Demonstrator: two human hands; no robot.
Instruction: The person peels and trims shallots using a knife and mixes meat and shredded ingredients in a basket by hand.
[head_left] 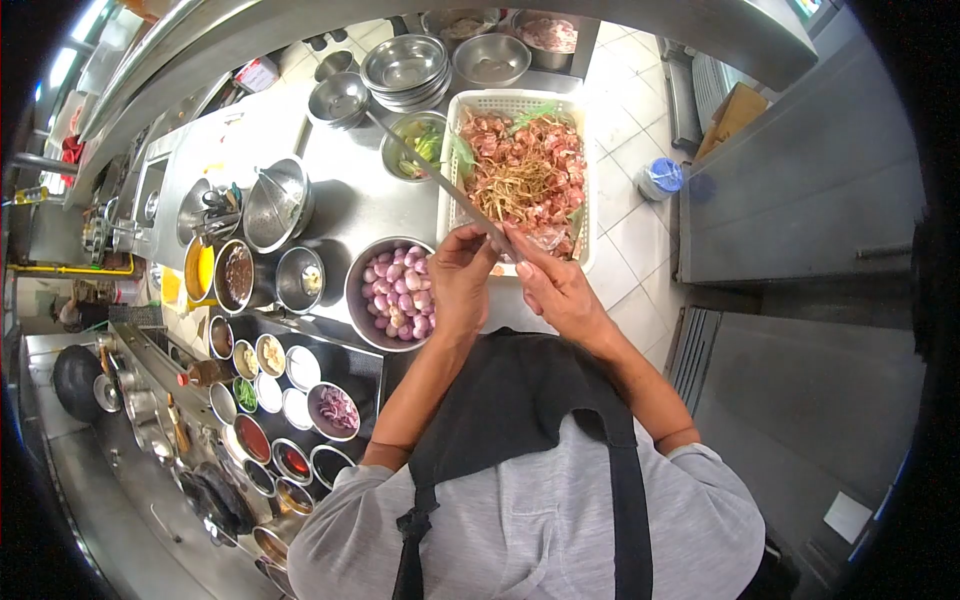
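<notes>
A long, narrow, grey-brown strip (pixel 440 180), shaped like a thin blade, slants from between my hands toward the far left; its exact kind is unclear. My right hand (pixel 562 290) is closed on its near end, thumb along it. Beside it, my left hand (pixel 460 285) is closed in a pinch at the strip's edge, its fingertips partly hidden. Just beyond my hands stands a white perforated basket (pixel 590 190) with pieces of reddish raw meat (pixel 560 150), thin yellowish-brown shreds (pixel 515 190) and some green leaves. A steel bowl of peeled purple shallots (pixel 400 290) sits left of my left hand.
A bowl of cut green vegetables (pixel 425 145) stands left of the basket. Stacked steel bowls (pixel 405 65) are at the back. Sauce and ingredient bowls (pixel 333 412) crowd the left. A lidded plastic tub (pixel 660 180) stands on the tiled floor; steel cabinets (pixel 800 180) line the right.
</notes>
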